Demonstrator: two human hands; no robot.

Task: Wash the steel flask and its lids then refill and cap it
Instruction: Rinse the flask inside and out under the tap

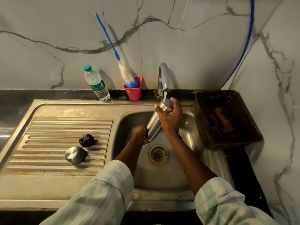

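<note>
The steel flask (155, 123) is tilted over the sink basin (175, 172), one end up under the running tap (164, 78). My right hand (170, 116) grips that upper end, where the water stream lands. My left hand (140, 132) is blurred and closed on the flask's lower end. A black lid (86, 140) and a steel lid (75, 155) rest on the ribbed drainboard (48, 143), apart from both hands.
A clear water bottle (96, 84) with a green cap stands behind the drainboard. A red cup (133, 90) holds a long blue-handled bottle brush (125, 73). A brown basket (227, 119) with cloths sits right of the sink. The drain (158, 154) lies below the flask.
</note>
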